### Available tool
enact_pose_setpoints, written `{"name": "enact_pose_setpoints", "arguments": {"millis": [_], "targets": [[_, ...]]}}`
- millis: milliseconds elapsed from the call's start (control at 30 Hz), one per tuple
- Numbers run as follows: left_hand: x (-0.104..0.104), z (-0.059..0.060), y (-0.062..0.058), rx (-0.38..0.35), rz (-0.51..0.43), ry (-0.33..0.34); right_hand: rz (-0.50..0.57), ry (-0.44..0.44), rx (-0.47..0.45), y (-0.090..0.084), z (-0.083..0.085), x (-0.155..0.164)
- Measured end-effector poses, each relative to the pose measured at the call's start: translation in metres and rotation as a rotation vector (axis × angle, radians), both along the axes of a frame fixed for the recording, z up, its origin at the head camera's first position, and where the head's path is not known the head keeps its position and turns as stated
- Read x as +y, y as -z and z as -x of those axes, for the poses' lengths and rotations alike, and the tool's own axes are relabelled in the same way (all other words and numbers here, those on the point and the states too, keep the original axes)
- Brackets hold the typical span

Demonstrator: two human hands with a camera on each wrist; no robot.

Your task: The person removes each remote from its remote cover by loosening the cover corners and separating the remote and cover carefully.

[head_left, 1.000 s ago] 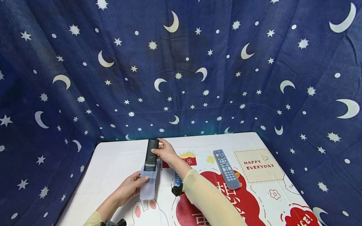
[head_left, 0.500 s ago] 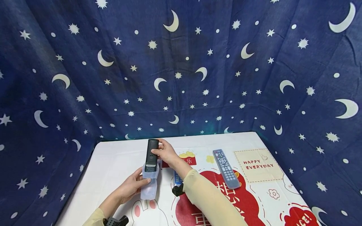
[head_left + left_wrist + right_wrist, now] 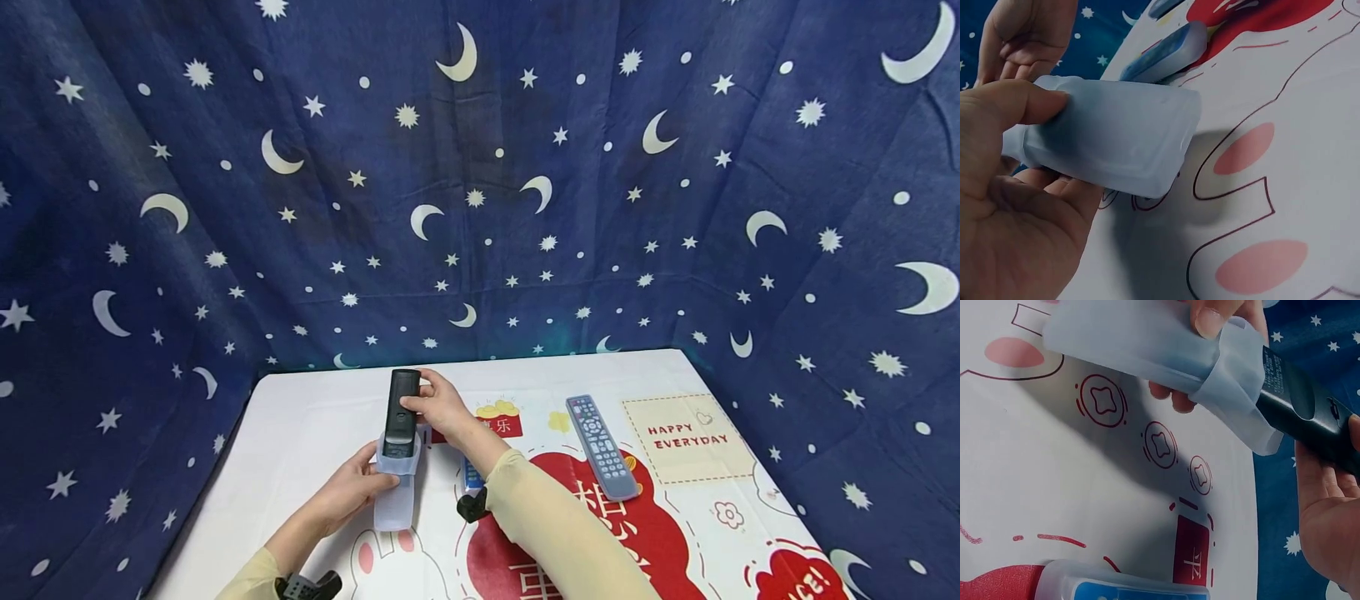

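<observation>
A person seated at a white printed tablecloth (image 3: pixel 315 417) works with both hands on a remote, before a dark blue backdrop (image 3: pixel 480 167) patterned with moons and stars. At left, the left hand (image 3: pixel 347 490) holds a translucent pale-blue silicone sleeve (image 3: pixel 395 492), thumb curled over its upper face and the other fingers wrapped beneath, as the left wrist view shows close up. The sleeve is lifted off the cloth, its closed end toward the person and its open mouth stretched around the lower end of a black remote (image 3: pixel 401 410). Just right of that, the right hand (image 3: pixel 438 404) grips the far part of the black remote, fingers bent around its edge and thumb on its side; most of the remote's body is outside the sleeve. Under the right forearm, a second remote in a clear cover with a blue face (image 3: pixel 1125 584) lies flat on the cloth, mostly hidden in the head view. Further right, well apart from the hands, a grey remote (image 3: pixel 601 447) with many buttons lies beside a printed panel reading "HAPPY EVERYDAY" (image 3: pixel 686 436).
</observation>
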State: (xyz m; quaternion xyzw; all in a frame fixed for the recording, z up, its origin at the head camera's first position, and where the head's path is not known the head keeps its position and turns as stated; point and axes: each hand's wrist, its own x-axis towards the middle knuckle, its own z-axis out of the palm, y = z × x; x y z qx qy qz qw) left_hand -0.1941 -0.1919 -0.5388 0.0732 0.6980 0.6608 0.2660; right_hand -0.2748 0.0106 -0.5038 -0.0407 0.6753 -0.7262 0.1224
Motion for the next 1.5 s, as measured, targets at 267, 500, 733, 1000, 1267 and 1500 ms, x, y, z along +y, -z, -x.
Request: {"name": "enact_pose_setpoints", "arguments": {"millis": [267,500,733,1000,1267,1500], "targets": [[0.004,-0.001,0.001,-0.045,-0.020,-0.017,0.012,-0.027,-0.010,0.000,-0.001,0.005],[0.004,-0.002,0.003,-0.048,-0.037,0.030,0.015,-0.062,-0.002,0.000,0.001,0.007],[0.004,-0.001,0.002,-0.029,-0.063,0.087,0.008,-0.055,0.017,-0.003,0.004,0.007],[0.001,-0.006,0.006,-0.017,-0.100,0.159,0.001,-0.030,0.022,-0.008,0.004,0.008],[-0.004,-0.009,0.006,-0.056,-0.107,0.198,-0.001,-0.029,0.021,-0.007,0.003,0.008],[-0.004,-0.011,0.007,-0.038,-0.082,0.200,0.011,-0.028,0.024,-0.004,0.004,0.007]]}}
